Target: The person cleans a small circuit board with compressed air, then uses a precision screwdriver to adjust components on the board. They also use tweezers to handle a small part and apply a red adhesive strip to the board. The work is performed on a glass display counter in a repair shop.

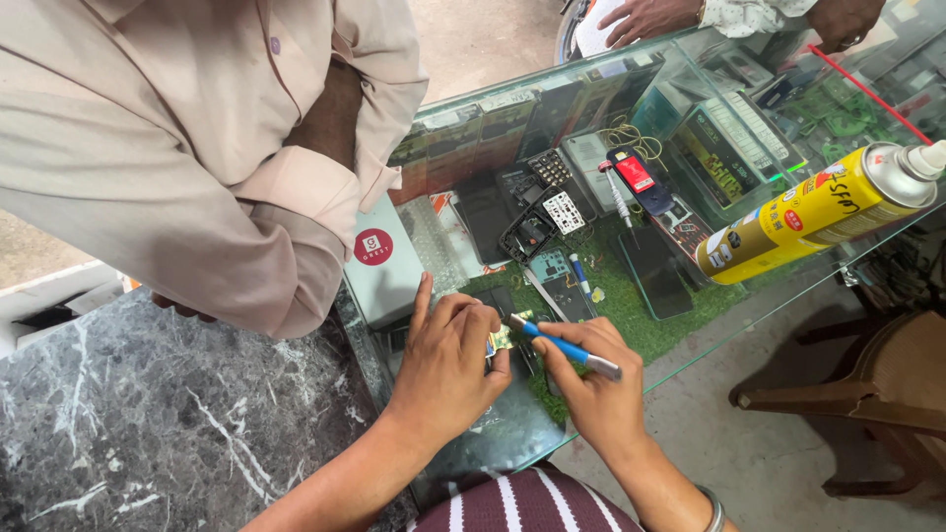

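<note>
- Hands at work over a glass counter [690, 345]: the left hand [448, 365] is closed around a small green circuit board [502, 338], pinching it between thumb and fingertips, with the index finger stretched out straight across the glass.
- The right hand [591, 389] grips a blue-handled tool [562, 347] like a pen; its tip rests on the edge of the circuit board, and its metal end points back over the knuckles.
- The circuit board sits just above the near edge of the counter, between the two hands, over a patch of green matting [631, 310].
- Phone parts lie further back on the matting: a dark phone frame [530, 234], a flat black phone [655, 271], a second small board [549, 264] and a small screwdriver [618, 195].
- A yellow spray can [818, 212] lies on its side to the right, its nozzle pointing to the right edge of the view.
- A person in a beige shirt [177, 128] leans with folded arms on the grey marble top [128, 414] at the left.
- Another person's hands [655, 18] rest on the far edge of the counter.
- A wooden stool [877, 384] stands on the floor at the right, below the counter.
</note>
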